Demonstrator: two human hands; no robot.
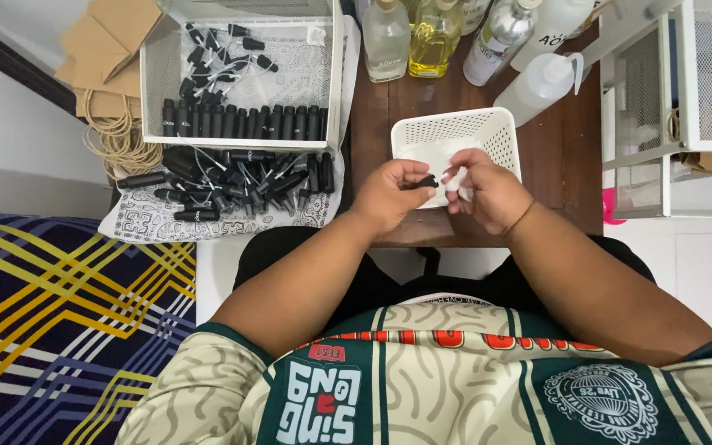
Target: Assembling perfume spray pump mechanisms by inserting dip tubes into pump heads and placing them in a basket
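- Dark brown wooden desk crowded at the far edge by clear glass and plastic bottles; bare strip along the near edge, right of the hands.
- White perforated plastic basket just behind the hands, near the desk's front edge.
- Left hand curled, fingertips pinching a small black bottle cap over the basket's front rim.
- Right hand curled inward, fingers closed on a small white piece, close beside the cap.
- Pile of black dropper bottles on a patterned cloth, left of the desk, well apart.
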